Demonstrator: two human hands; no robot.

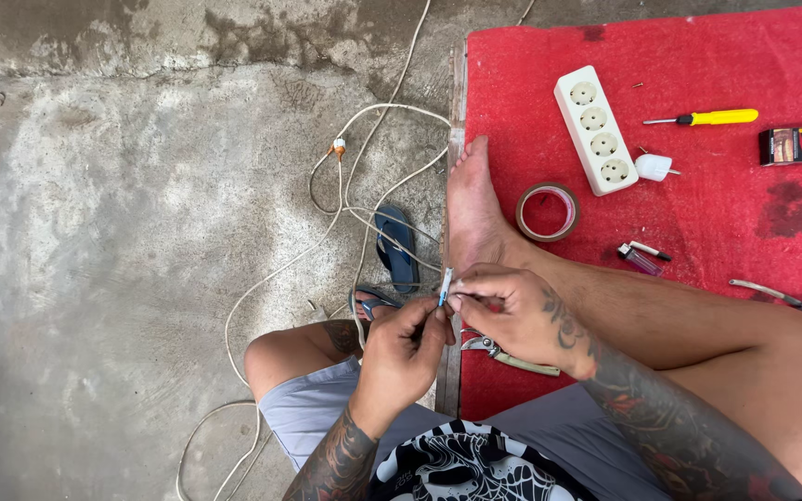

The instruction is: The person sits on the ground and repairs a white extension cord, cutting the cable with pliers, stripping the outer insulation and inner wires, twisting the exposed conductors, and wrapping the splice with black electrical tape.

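Both of your hands meet near the middle of the scene, just over the edge of the red felt mat (698, 56) where your right leg lies stretched out. Your left hand (403, 357) comes up from the near side, wrist bent back, fingers pressed together in a pinch on the small white-and-blue wire end (445, 288). Your right hand (510, 311) reaches in from the right, knuckles up, its fingertips closed on the same wire end, so the two hands touch at the tips.

Beneath your right hand, grey-handled pliers (503, 353) lie on the mat. Farther off on the mat sit a roll of clear tape (547, 211), a white four-socket power strip (595, 130), a white plug (653, 167) just right of it, and a yellow-handled screwdriver (712, 118). To the left, a long white cable (345, 186) loops over the concrete floor (95, 232), beside a blue flip-flop sandal (397, 246).
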